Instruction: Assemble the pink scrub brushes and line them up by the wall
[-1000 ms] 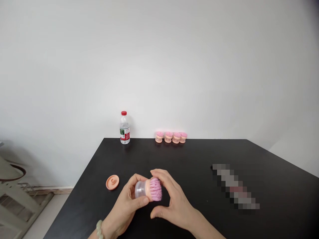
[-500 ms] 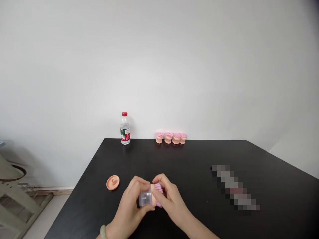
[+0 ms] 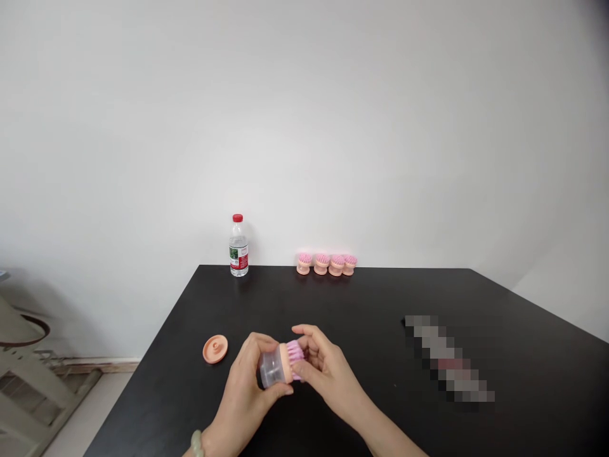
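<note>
Between my hands is a small brush (image 3: 284,364) with a clear cup, a peach ring and pink bristles, tilted on its side with the bristles to the right. My left hand (image 3: 250,381) grips its clear cup, thumb below and fingers above. At the bristle end, my right hand (image 3: 328,374) has its thumb against the pink bristles, its index finger raised and its other fingers curled behind. A round peach lid (image 3: 216,349) with a central knob lies on the black table (image 3: 361,330), left of my hands.
A water bottle (image 3: 238,251) with a red cap stands at the back left edge. Several pink-bristled brushes (image 3: 321,264) are lined up along the back edge by the wall. A pixelated long item (image 3: 447,358) lies at the right.
The brush has turned and lifted slightly, showing more of its peach ring and bristles. My right index finger has risen off the brush; my right hand's grip has loosened.
</note>
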Demonstrator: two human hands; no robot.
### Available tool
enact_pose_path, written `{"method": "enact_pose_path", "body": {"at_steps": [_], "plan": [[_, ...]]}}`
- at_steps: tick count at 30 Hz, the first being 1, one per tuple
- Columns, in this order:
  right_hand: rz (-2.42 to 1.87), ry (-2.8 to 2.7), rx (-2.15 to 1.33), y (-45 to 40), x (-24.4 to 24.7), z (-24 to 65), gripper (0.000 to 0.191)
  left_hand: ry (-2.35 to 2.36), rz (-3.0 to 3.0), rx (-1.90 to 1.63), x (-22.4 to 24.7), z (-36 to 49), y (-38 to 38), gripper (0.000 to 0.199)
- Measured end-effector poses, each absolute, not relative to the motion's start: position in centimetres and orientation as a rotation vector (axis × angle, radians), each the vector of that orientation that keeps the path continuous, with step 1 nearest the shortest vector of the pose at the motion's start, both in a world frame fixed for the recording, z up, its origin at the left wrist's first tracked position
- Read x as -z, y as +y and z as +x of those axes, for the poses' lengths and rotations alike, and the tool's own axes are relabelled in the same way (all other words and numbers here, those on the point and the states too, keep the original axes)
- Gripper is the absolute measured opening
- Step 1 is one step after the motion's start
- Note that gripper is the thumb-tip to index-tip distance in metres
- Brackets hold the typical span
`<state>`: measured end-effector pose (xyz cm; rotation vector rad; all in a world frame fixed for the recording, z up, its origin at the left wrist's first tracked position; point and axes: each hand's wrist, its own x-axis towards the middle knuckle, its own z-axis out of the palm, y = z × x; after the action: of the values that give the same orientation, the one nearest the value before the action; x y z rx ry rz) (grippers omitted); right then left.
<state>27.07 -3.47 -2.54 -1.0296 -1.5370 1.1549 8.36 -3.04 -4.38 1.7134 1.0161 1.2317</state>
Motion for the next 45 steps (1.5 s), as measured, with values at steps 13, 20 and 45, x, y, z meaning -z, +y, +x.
{"method": "enact_pose_path", "body": {"at_steps": [13, 20, 45], "plan": [[-1.049, -1.621, -1.055, -3.9, 2.7, 26.7, 0.049, 1.14, 1.875, -1.214, 4.0, 8.5, -3.2, 0.035], [-1.053, -1.463, -1.22, -3.9, 3.2, 26.2, 0.039, 1.051, 2.047, -1.297, 4.7, 8.6, -3.4, 0.018], [-0.975, -2.348, -0.618, 3.0, 4.5, 14.1, 0.044, 0.754, 0.547, -1.779, 0.0, 1.3, 1.0, 0.028]]}}
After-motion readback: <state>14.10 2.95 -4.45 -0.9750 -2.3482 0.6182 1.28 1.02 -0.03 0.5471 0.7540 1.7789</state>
